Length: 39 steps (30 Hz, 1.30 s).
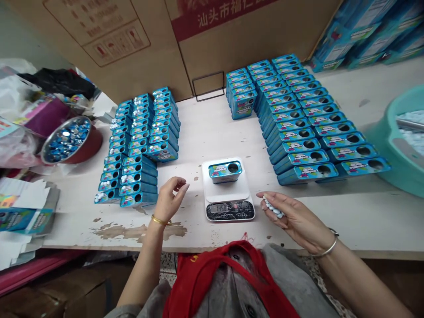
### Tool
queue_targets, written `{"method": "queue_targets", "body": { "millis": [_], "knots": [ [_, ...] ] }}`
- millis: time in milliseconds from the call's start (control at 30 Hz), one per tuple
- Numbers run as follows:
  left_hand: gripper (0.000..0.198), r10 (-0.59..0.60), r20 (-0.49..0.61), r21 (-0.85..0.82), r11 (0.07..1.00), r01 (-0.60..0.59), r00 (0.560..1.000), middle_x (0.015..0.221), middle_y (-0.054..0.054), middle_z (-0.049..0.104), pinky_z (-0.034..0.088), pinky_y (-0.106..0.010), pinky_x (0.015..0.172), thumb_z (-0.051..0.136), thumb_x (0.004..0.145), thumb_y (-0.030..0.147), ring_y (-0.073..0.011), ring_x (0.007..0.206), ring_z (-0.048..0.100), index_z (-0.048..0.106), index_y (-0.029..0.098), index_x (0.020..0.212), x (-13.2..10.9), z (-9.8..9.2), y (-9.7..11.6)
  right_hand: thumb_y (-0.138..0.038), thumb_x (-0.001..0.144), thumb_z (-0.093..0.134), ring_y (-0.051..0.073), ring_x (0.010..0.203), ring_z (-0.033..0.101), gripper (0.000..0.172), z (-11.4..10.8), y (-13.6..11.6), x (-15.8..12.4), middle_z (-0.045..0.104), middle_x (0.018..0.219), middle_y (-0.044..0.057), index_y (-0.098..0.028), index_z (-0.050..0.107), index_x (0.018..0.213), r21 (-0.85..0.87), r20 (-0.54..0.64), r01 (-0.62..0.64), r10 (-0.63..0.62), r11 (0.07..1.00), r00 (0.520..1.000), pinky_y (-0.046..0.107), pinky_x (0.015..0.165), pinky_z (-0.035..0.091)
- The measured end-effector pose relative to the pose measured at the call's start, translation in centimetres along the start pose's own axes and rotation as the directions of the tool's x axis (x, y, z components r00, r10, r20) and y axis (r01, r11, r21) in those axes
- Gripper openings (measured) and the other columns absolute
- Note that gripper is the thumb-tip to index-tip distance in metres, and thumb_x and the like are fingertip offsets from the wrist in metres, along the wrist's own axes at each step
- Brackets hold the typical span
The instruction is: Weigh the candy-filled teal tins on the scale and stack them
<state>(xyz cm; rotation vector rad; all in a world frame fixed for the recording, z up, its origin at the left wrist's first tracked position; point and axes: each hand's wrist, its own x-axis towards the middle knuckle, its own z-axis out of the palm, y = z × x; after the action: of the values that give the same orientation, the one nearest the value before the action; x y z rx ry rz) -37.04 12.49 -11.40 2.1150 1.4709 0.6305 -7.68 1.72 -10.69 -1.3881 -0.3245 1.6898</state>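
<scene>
A white kitchen scale [211,190] stands before me, its display reading about 145.8. On its platform sits one small blue candy tin [218,171] with a round dark hole in its top. My left hand [169,199] hovers left of the scale, empty, with fingers loosely bent and thumb apart. To the right of the scale, my right hand [291,216] is closed around several pale blue-white candies [273,208], which show between the thumb and fingers. Neither hand touches the tin or the scale.
Rows of blue tins [139,176] stand at left, some with white candies on top. More tin rows [300,132] fill the right. A turquoise tub [386,145] of candies is far right, a red bowl [92,143] of shiny blue pieces far left. Cardboard boxes [139,70] back the table.
</scene>
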Motion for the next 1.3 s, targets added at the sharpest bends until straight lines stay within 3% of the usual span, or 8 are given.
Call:
{"method": "queue_targets", "body": {
  "millis": [300,500,667,833,1033,1167,1200,1300],
  "knots": [
    [0.016,0.066,0.029,-0.069,0.996,-0.063,0.997,0.082,-0.002,0.061,0.046,-0.025,0.069,0.050,0.087,0.032,-0.0115,0.073,0.055,0.057,0.018,0.086,0.5,0.8,1.0,-0.042,0.067,0.073,0.007,0.051,0.038,0.034,2.5,-4.5,0.7,0.058,0.071,0.003,-0.018,0.069,0.091,-0.116,0.046,0.129,-0.125,0.985,0.991,0.023,0.041,0.024],
    [0.013,0.094,0.021,-0.092,0.991,-0.092,0.995,0.082,-0.002,0.061,0.046,-0.025,0.068,0.050,0.087,0.029,-0.0114,0.073,0.054,0.057,0.019,0.085,0.8,1.0,1.5,-0.043,0.073,0.066,0.004,0.042,0.032,0.031,5.3,-7.5,2.2,0.053,0.059,-0.003,-0.016,0.066,0.088,-0.370,0.218,0.285,-0.216,0.884,0.952,0.022,0.041,0.019],
    [0.014,0.077,0.032,-0.068,0.995,-0.075,0.997,0.081,-0.002,0.061,0.045,-0.026,0.069,0.050,0.087,0.031,-0.0123,0.073,0.054,0.057,0.019,0.085,0.3,0.9,0.8,-0.032,0.078,0.060,0.009,0.050,0.044,0.020,6.4,-9.3,3.6,0.056,0.056,-0.001,-0.015,0.069,0.084,-0.710,0.321,0.439,-0.301,0.551,0.898,0.024,0.049,0.032],
    [0.015,0.039,0.044,-0.036,0.999,-0.038,0.998,0.082,-0.002,0.061,0.045,-0.027,0.071,0.050,0.087,0.031,-0.0135,0.074,0.055,0.057,0.019,0.085,-0.3,1.0,-0.1,-0.027,0.076,0.063,0.015,0.067,0.053,0.017,7.3,-10.2,4.3,0.063,0.071,0.002,-0.019,0.069,0.089,-0.847,0.434,0.504,-0.327,0.170,0.840,0.028,0.063,0.038],
    [0.016,0.015,0.046,-0.049,0.999,-0.013,0.999,0.082,-0.003,0.061,0.044,-0.028,0.072,0.050,0.087,0.032,-0.0137,0.074,0.054,0.058,0.018,0.086,-0.5,1.3,-0.5,-0.023,0.074,0.065,0.014,0.061,0.049,0.020,8.9,-10.5,4.0,0.061,0.069,0.002,-0.020,0.067,0.093,-0.909,0.399,0.416,-0.269,0.006,0.877,0.026,0.059,0.035],
    [0.016,0.004,0.046,-0.066,0.998,-0.001,0.999,0.081,-0.003,0.062,0.044,-0.028,0.072,0.051,0.087,0.032,-0.0136,0.074,0.053,0.058,0.018,0.085,-0.6,1.5,-0.9,-0.020,0.076,0.061,0.012,0.059,0.045,0.007,9.0,-11.1,3.1,0.058,0.065,0.001,-0.018,0.065,0.082,-0.887,0.414,0.455,-0.301,0.078,0.859,0.025,0.057,0.034],
    [0.015,-0.002,0.042,-0.070,0.998,0.005,0.999,0.082,-0.002,0.062,0.044,-0.028,0.072,0.051,0.087,0.031,-0.0136,0.074,0.053,0.058,0.018,0.085,-0.6,1.5,-1.1,-0.022,0.077,0.061,0.011,0.057,0.044,0.006,8.8,-11.2,2.9,0.056,0.063,0.000,-0.017,0.064,0.077,-0.865,0.405,0.469,-0.303,0.180,0.863,0.024,0.054,0.033],
    [0.015,-0.024,0.027,-0.085,0.996,0.026,0.999,0.082,-0.002,0.062,0.044,-0.027,0.072,0.052,0.086,0.032,-0.0138,0.075,0.054,0.059,0.018,0.085,-0.8,1.7,-1.7,-0.035,0.079,0.061,0.007,0.048,0.037,0.018,7.2,-11.0,2.4,0.052,0.061,-0.002,-0.017,0.061,0.074,-0.650,0.306,0.376,-0.226,0.660,0.925,0.021,0.044,0.030]
  ]
}}
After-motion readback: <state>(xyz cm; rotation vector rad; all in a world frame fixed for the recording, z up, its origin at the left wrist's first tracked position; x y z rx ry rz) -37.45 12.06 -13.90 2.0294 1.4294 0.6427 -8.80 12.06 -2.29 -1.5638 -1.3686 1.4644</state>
